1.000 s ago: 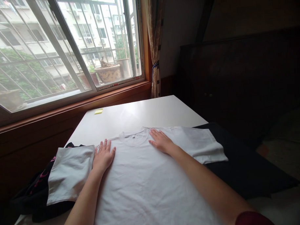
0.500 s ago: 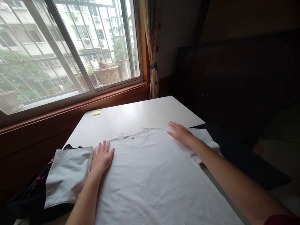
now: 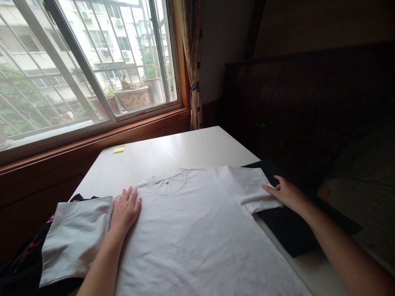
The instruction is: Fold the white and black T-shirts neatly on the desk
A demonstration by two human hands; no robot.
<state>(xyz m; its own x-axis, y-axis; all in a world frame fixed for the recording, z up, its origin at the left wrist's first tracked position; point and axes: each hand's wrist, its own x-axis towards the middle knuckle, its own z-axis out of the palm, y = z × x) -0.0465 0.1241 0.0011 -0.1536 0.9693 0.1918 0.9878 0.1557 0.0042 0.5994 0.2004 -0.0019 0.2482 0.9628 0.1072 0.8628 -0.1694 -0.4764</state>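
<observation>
T-shirt [image 3: 187, 234]: plain white, sleeves included | desk [image 3: 191, 146]: plain white | cloth on the right [image 3: 285, 235]: plain, near-black | garment on the left [image 3: 11, 282]: black with pink markings | sticky note [image 3: 119, 149]: pale yellow | window sill [image 3: 145, 127]: warm reddish brown | curtain [image 3: 191, 57]: beige with dark squares along one edge | flowerpot outside [image 3: 134, 99]: brown with tan swirling pattern | trees [image 3: 17, 100]: green

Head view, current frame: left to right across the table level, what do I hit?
Black cloth with pink marks → left-side white sleeve → left hand → neckline of the white T-shirt → right-side white sleeve → right hand.
</observation>
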